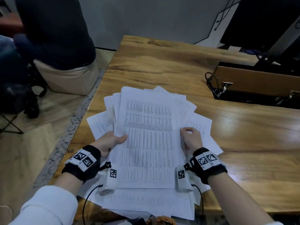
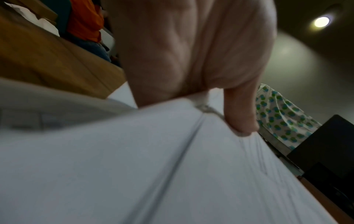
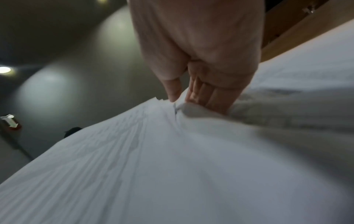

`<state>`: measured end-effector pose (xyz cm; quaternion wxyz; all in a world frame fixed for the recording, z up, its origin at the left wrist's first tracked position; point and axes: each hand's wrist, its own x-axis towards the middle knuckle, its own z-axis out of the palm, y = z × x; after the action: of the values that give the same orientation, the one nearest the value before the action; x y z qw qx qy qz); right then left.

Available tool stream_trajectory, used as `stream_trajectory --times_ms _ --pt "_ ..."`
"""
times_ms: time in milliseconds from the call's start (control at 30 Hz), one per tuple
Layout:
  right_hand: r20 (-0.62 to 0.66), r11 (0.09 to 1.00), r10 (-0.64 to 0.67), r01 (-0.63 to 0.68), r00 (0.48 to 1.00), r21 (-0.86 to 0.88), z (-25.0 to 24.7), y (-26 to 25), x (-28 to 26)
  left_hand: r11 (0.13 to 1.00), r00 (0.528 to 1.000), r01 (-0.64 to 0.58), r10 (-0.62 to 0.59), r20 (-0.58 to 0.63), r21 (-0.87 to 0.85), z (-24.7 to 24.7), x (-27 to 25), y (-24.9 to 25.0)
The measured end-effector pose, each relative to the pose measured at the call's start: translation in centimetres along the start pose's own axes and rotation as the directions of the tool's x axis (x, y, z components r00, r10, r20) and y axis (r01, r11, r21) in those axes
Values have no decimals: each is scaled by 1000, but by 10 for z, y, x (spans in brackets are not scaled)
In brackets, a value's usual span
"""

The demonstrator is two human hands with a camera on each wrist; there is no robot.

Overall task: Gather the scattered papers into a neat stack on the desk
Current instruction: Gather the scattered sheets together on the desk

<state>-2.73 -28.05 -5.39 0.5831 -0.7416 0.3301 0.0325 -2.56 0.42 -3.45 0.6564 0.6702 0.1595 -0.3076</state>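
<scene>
I held bundle of papers (image 1: 146, 140) by both side edges: left hand (image 1: 108, 142) and right hand (image 1: 191, 139) pinching it, to square fanned sheets over desk (image 1: 162, 65).

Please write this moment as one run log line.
step: gathering | left hand: grips papers | right hand: grips papers | stack: fanned, uneven | desk: loose sheets underneath

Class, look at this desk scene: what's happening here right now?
A person is gathering printed papers on a wooden desk. The left hand and right hand each hold a side edge of the bundle. The sheets are fanned out unevenly, and more loose sheets lie underneath, so the stack is not neat yet.
</scene>
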Motion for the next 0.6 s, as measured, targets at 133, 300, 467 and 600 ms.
stream_trajectory --times_ms 133,300,467,600 --pt "-58 998 17 -13 998 59 9 -2 11 997 1000 -1 3 21 -73 -6 0 -3" --pt "-49 999 -23 24 999 32 11 -14 22 996 1000 -12 13 12 -89 -8 -1 1" --pt "135 987 -22 43 991 -155 -19 -17 26 988 999 -32 26 -42 -152 -17 -2 10" --pt "340 970 31 53 940 -235 -42 -25 6 985 999 -8 1 -42 -170 -23 1 15"
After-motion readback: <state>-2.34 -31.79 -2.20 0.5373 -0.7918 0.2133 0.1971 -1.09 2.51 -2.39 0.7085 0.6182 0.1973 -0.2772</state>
